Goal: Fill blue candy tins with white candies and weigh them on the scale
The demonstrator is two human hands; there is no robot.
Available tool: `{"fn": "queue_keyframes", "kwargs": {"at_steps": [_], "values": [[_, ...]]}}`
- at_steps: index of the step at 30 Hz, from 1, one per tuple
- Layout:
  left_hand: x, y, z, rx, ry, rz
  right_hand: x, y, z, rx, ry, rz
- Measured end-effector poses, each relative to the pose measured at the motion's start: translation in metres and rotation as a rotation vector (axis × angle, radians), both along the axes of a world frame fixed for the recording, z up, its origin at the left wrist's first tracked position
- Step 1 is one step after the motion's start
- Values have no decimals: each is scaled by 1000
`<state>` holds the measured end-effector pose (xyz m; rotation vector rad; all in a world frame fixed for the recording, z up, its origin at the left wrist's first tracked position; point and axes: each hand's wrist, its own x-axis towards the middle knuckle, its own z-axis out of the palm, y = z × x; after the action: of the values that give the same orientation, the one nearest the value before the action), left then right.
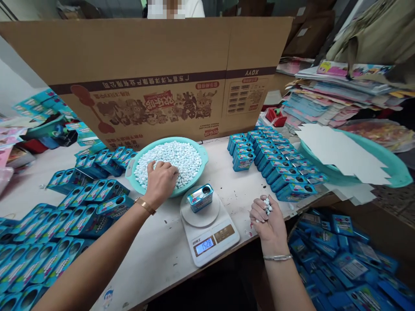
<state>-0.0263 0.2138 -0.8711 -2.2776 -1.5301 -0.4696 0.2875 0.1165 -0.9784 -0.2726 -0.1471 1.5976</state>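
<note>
My left hand [161,179] reaches into a turquoise plastic basin [130,172] full of small white candies [181,156]. Its fingers curl down into the candies, and their tips are hidden. Closed around a little heap of the same candies is my right hand [266,218], palm up, to the right of the scale. Between the hands stands a white kitchen scale [212,246], its lit display appearing to read 152.8. On its round plate rests one blue tin [200,198], upright, with a round dark opening in its top.
Rows of open blue tins [65,220] fill the table's left side; more tins [275,162] stand right of centre. A large printed carton [162,56] walls off the back, with a person behind it. White sheets [343,151] cover another basin [397,168]. Many tins [343,255] lie heaped lower right.
</note>
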Motion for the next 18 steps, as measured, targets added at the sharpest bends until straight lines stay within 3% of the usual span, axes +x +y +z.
{"fn": "queue_keyframes", "kwargs": {"at_steps": [4, 7, 11, 14, 18], "values": [[1, -4, 6, 72, -132, 0, 5, -1, -2, 0, 5, -20], [15, -21, 17, 88, -217, -109, 5, 0, -1, -10, 16, -36], [46, -46, 27, -60, -89, -276, 2, 1, 1, -2, 24, -21], [59, -54, 26, -174, -9, -262, 2, 0, -1, 1, 34, -31], [58, -54, 19, -238, -74, -222, 7, -3, -6, -4, 28, -62]]}}
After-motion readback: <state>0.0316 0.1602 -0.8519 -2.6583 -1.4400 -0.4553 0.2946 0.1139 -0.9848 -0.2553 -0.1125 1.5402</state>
